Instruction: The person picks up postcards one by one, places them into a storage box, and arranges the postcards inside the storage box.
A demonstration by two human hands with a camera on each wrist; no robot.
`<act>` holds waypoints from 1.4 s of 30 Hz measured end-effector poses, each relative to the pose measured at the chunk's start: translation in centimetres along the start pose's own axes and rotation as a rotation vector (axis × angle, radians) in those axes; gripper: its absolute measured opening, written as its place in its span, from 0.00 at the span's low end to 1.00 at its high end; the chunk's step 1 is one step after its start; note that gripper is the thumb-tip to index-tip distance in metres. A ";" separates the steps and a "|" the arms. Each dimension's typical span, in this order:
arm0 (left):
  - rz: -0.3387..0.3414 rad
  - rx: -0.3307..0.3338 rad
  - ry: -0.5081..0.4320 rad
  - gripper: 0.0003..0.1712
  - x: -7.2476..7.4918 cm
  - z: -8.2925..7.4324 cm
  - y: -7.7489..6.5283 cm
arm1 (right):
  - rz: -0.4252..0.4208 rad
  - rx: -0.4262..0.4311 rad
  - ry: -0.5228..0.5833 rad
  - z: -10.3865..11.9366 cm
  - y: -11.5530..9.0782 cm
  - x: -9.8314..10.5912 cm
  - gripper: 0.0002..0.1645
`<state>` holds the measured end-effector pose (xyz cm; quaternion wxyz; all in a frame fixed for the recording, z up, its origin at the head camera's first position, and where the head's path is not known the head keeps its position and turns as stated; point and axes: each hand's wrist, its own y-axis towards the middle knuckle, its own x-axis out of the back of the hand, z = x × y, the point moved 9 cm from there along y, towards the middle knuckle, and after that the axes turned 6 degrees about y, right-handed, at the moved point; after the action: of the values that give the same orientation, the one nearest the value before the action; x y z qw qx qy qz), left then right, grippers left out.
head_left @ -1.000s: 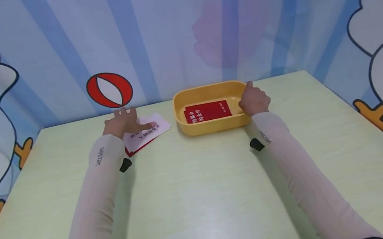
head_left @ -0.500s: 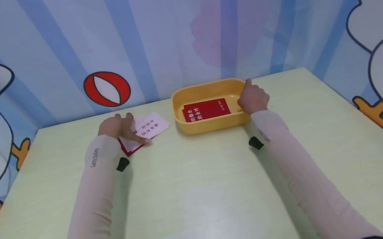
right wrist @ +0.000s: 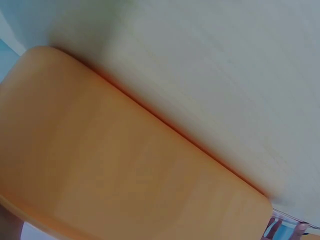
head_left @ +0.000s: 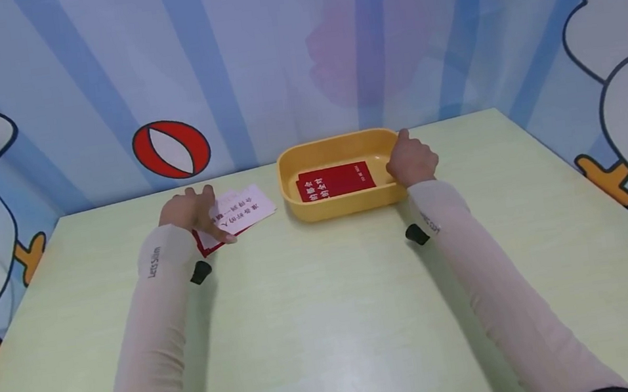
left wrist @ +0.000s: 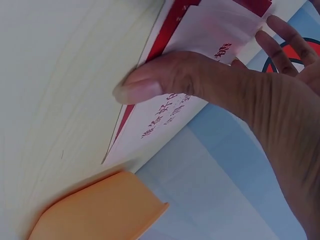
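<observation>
A small stack of cards [head_left: 248, 206], white with dark red lettering on top and red edges beneath, lies on the table left of the tray. My left hand [head_left: 191, 213] spans this stack with fingers spread. In the left wrist view the thumb [left wrist: 145, 90] crosses the near edge of the cards, while the fingertips [left wrist: 272, 37] reach toward the far edge. My right hand [head_left: 412, 160] grips the right end of a yellow plastic tray [head_left: 351, 204], whose outer wall fills much of the right wrist view. Red cards [head_left: 338, 181] with white lettering lie flat inside the tray.
The pale wood-grain table [head_left: 319, 328] extends toward me in front of both arms. A blue striped backdrop [head_left: 284, 61] with a printed red ball [head_left: 171, 150] stands along the table's back edge, close behind the tray.
My left thumb has swung from the top of the cards to their near edge, and the left hand has shifted slightly left. The right hand keeps its grip on the tray.
</observation>
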<state>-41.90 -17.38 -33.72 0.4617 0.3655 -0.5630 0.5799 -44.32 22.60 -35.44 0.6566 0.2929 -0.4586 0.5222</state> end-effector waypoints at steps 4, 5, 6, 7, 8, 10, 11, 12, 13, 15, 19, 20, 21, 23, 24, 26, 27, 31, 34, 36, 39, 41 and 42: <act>0.002 0.008 -0.012 0.68 -0.2 0.2 0.0 | -0.002 0.007 -0.003 0.1 0.0 -0.2 0.37; 0.004 0.010 -0.020 0.69 -0.2 0.2 0.0 | -0.002 0.006 -0.003 0.1 0.0 -0.2 0.37; 0.006 0.012 -0.028 0.69 -0.2 0.2 0.0 | -0.001 0.006 -0.003 0.2 0.0 -0.3 0.37; 0.008 0.016 -0.040 0.70 -0.2 0.2 0.1 | -0.001 0.005 -0.003 0.2 0.0 -0.4 0.36; 0.011 0.021 -0.055 0.71 -0.2 0.3 0.2 | -0.001 0.003 -0.003 0.2 0.0 -0.4 0.36; 0.015 0.025 -0.079 0.73 -0.2 0.3 0.3 | -0.004 -0.001 -0.003 0.2 0.0 -0.4 0.35; 0.018 0.027 -0.090 0.74 -0.2 0.3 0.4 | -0.006 -0.004 -0.001 0.2 0.1 -0.4 0.35; 0.019 0.029 -0.097 0.75 -0.2 0.3 0.5 | -0.007 -0.005 -0.001 0.2 0.1 -0.4 0.35; 0.022 0.032 -0.106 0.75 -0.3 0.4 0.6 | -0.007 -0.007 -0.002 0.2 0.1 -0.4 0.34; 0.021 0.031 -0.117 0.75 -0.2 0.3 0.7 | -0.004 -0.009 -0.002 0.2 0.1 -0.4 0.34; -0.003 0.009 -0.121 0.70 0.1 0.1 1.0 | 0.002 -0.005 -0.006 0.3 0.0 -0.4 0.35; -0.012 0.004 -0.120 0.68 0.2 0.1 1.0 | 0.001 -0.001 -0.008 0.3 0.0 -0.4 0.35; -0.018 0.001 -0.120 0.67 0.2 0.1 1.1 | 0.000 0.003 -0.009 0.4 0.0 -0.3 0.35; -0.026 -0.009 -0.121 0.63 0.4 0.1 1.3 | -0.002 0.006 -0.012 0.4 0.1 -0.3 0.36; -0.028 -0.012 -0.123 0.62 0.4 0.1 1.5 | -0.004 0.007 -0.013 0.4 0.1 -0.3 0.36; -0.034 -0.017 -0.131 0.58 0.6 0.2 1.7 | -0.005 0.006 -0.014 0.4 0.1 -0.2 0.36; -0.038 -0.022 -0.137 0.57 0.7 0.2 1.8 | -0.005 0.003 -0.012 0.4 0.1 -0.2 0.36; -0.049 -0.037 -0.170 0.52 1.3 0.2 2.1 | -0.012 0.000 -0.005 0.4 -0.1 -0.1 0.35; -0.042 -0.041 -0.184 0.53 1.4 0.1 2.2 | -0.013 0.001 -0.003 0.5 -0.1 0.0 0.36; -0.036 -0.035 -0.191 0.53 1.3 0.2 2.3 | -0.009 0.003 -0.003 0.5 -0.1 0.0 0.36; -0.036 -0.023 -0.197 0.54 1.0 0.4 2.4 | -0.003 0.003 -0.002 0.5 -0.1 -0.1 0.36; -0.041 -0.015 -0.196 0.55 0.9 0.6 2.5 | -0.002 0.004 -0.002 0.5 -0.1 -0.2 0.36; -0.044 -0.011 -0.192 0.55 0.8 0.6 2.6 | -0.002 0.004 -0.002 0.5 -0.1 -0.2 0.36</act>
<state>-44.67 -17.76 -33.69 0.4202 0.4290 -0.5998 0.5288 -44.39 22.07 -35.46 0.6562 0.2953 -0.4577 0.5222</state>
